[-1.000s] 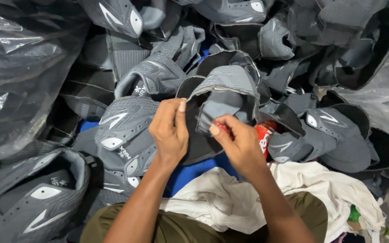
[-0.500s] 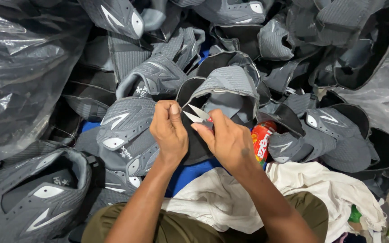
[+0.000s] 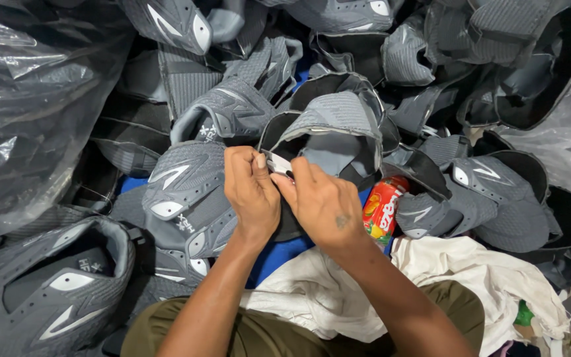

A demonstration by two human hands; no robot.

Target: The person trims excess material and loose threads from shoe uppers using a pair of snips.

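Observation:
My left hand (image 3: 251, 192) pinches the near edge of a grey shoe upper (image 3: 338, 125) with a black lining, which rests on the pile in front of me. Touching it on the right, my right hand (image 3: 322, 201) grips small metal snips (image 3: 277, 162). Their blades poke out between the two hands at the upper's edge. Most of the snips are hidden under my fingers.
Several grey shoe uppers with white accents (image 3: 186, 192) are piled all around. A large clear plastic bag (image 3: 28, 99) lies on the left and another at the far right (image 3: 563, 145). A red can (image 3: 383, 206), white cloth (image 3: 470, 277) and blue sheet (image 3: 279, 254) lie near my lap.
My right hand has moved left to meet my left hand, bringing the snips against the edge of the upper. The left hand has stayed in place.

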